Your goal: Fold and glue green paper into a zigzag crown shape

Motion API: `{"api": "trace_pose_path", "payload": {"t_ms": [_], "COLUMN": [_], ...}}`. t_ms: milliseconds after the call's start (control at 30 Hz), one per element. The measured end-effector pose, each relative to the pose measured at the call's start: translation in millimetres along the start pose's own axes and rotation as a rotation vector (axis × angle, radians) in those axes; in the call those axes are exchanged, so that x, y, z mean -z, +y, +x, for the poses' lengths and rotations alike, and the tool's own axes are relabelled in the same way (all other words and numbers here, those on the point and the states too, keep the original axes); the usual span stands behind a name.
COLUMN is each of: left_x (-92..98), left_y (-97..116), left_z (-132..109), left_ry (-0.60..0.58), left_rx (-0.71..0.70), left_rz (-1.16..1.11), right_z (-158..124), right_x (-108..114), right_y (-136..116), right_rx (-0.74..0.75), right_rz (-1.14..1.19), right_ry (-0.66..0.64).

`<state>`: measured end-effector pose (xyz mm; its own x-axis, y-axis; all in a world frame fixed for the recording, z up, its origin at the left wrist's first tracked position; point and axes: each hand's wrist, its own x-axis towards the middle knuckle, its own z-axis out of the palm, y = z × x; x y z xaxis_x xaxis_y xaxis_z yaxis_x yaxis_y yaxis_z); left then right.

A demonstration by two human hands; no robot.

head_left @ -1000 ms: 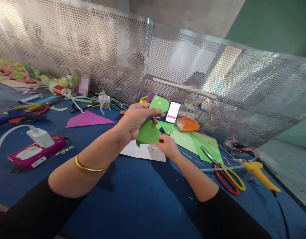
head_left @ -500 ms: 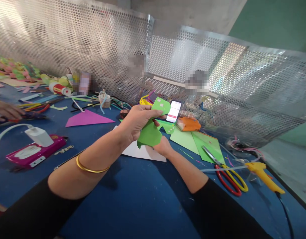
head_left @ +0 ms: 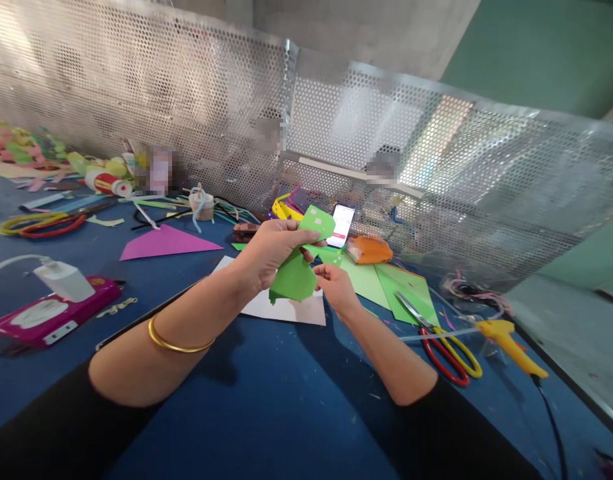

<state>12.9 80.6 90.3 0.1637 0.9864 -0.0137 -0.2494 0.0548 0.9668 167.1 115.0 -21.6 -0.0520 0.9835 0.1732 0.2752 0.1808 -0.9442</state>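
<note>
My left hand (head_left: 276, 250) is closed around a folded or stacked green paper cutout (head_left: 294, 277), held up over the table. The cutout's upper flap (head_left: 319, 223) carries small pale squares. Close by its right edge is my right hand (head_left: 336, 287), thumb and fingers bent together; whether they pinch the edge or something small I cannot make out. Beneath the hands lies a white sheet (head_left: 286, 312). Another green piece with pale squares (head_left: 329, 256) lies just behind the cutout, partly hidden. A lit phone (head_left: 340, 225) leans behind it.
Red-and-yellow scissors (head_left: 444, 347) lie on green sheets (head_left: 409, 293) at right, beside a yellow glue gun (head_left: 514, 347). Left are a purple sheet (head_left: 169, 243), more scissors (head_left: 49, 223) and a magenta power strip (head_left: 59, 313) with a charger. A perforated metal screen (head_left: 211, 107) stands behind.
My right hand has come out from behind the green cutout to its right edge. Another person's hand at far left has gone from view, leaving scissors there. The view has shifted slightly.
</note>
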Motion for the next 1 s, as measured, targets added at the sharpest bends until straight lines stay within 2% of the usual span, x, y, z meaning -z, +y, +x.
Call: {"api": "trace_pose_path", "payload": {"t_ms": [167, 367, 567, 800, 1000], "left_x": [-8.5, -16.4, -20.0, -21.9, -21.6], "left_y": [-10, -13, -14, -17, -28], "left_z": [-4, -15, -20, -23, -21], "left_ry": [-0.024, -0.039, -0.013, -0.024, -0.093], "left_rx": [-0.004, -0.046, -0.116, -0.156, -0.187], "left_rz": [0.105, 0.325, 0.483, 0.518, 0.514], "right_z": [-25, -46, -50, -52, -54], "right_x": [35, 66, 68, 65, 59], "right_y": [-26, -60, -68, -68, -68], "right_rx": [0.007, 0.115, 0.192, 0.153, 0.128], "right_rz": [0.137, 0.224, 0.228, 0.306, 0.321], "right_ry": [0.143, 0.280, 0.273, 0.284, 0.244]}}
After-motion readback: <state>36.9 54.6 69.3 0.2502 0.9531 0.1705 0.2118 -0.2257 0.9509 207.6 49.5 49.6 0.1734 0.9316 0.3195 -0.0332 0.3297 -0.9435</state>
